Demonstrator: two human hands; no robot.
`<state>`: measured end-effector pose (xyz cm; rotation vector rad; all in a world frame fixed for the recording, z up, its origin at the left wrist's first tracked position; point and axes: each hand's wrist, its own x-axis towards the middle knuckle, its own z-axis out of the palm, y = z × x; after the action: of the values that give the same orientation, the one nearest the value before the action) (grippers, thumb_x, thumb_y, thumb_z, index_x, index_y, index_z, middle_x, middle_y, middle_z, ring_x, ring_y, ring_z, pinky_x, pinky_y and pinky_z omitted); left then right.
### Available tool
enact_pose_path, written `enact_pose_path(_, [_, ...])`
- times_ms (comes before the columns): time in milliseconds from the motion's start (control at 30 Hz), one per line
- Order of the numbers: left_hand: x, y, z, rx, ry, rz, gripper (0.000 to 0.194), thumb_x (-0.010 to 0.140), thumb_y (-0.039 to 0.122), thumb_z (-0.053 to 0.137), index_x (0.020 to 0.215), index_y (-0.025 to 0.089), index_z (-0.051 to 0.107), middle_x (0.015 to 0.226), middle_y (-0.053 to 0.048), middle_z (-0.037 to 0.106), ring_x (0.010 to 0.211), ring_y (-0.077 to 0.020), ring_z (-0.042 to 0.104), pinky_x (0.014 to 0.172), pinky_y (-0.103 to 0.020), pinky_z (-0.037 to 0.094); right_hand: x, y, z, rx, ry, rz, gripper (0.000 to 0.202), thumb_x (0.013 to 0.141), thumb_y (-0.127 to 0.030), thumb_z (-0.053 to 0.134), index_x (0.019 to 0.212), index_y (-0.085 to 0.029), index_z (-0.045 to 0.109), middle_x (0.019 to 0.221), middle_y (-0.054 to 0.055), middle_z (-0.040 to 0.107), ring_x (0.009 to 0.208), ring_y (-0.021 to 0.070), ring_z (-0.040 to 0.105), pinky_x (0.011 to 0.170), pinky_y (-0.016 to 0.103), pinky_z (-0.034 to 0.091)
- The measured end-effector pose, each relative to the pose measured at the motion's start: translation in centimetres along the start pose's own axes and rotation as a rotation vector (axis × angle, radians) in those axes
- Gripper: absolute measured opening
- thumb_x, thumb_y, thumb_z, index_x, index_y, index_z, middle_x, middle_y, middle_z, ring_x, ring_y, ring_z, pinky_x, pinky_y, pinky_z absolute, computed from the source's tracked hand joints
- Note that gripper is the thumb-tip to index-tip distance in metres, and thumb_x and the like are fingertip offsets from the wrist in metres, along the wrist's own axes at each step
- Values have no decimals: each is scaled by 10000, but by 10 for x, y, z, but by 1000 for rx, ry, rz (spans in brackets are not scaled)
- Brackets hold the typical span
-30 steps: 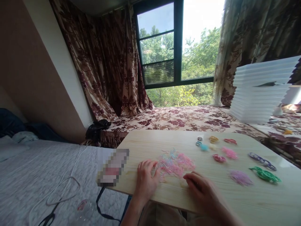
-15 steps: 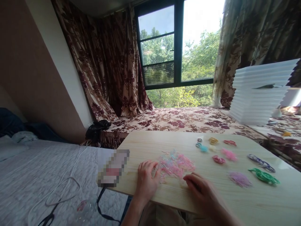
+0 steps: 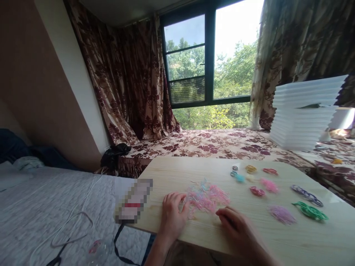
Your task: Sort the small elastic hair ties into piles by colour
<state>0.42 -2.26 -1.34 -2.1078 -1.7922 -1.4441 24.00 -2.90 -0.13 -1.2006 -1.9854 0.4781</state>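
Note:
A loose pile of thin pink, lilac and pale blue strands (image 3: 208,195) lies in the middle of the light wooden table (image 3: 166,168). My left hand (image 3: 173,212) rests at the pile's left edge, fingers bent and thumb apart from the forefinger, nothing visible between them. At the lower right of the pile is my right hand (image 3: 233,221), its fingers curled in and pressed together; whatever they may hold is hidden. Smaller heaps sit to the right: a lilac heap (image 3: 282,214), a pink heap (image 3: 269,185) and a turquoise heap (image 3: 239,178).
Looped bands lie on the table's right side: green (image 3: 310,211), dark purple and white (image 3: 307,195), red (image 3: 257,191) and yellow (image 3: 251,169). A blurred-out flat object (image 3: 134,201) rests at the left edge. Beyond stand a white pleated block (image 3: 303,114) and a bed (image 3: 69,199).
The camera view has tilted up slightly, so the table and window sit a little lower. Both hands keep almost the same place beside the pile.

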Motion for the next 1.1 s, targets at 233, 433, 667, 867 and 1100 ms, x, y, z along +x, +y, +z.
enact_pose_path(233, [-1,2,-1,1,16,31,138,866,211,573,922,205,699,916,-75,723,927,-255,659,913,-460,524,0,0,-2,-20,-43,-15,325,940,-383,434,915,-217,712,828,64,709,747,191,652,745,314,526])
enact_pose_path(433, [1,2,-1,15,-3,23,130,848,194,595,917,195,705,896,-73,718,912,-252,655,899,-459,524,-1,7,6,1,28,-22,340,917,-399,429,855,-222,713,769,60,697,709,194,648,715,317,528])
enact_pose_path(667, [2,3,-3,15,-27,4,120,847,193,606,909,193,709,886,-66,712,904,-248,650,887,-452,520,1,-8,-3,0,-17,5,317,901,-371,449,849,-209,717,784,67,703,725,196,660,715,310,532])
enact_pose_path(867, [0,2,-1,10,-3,6,125,836,174,604,913,194,701,893,-65,712,907,-245,646,894,-442,516,1,-7,-3,-4,-19,-11,307,900,-365,456,859,-213,720,794,67,709,729,193,660,713,305,532])
enact_pose_path(1100, [0,3,-2,8,4,3,133,849,175,581,907,194,699,874,-61,707,908,-241,647,893,-437,515,2,-8,-4,-6,-6,-21,316,895,-396,461,843,-222,719,780,67,720,719,198,668,691,307,537])
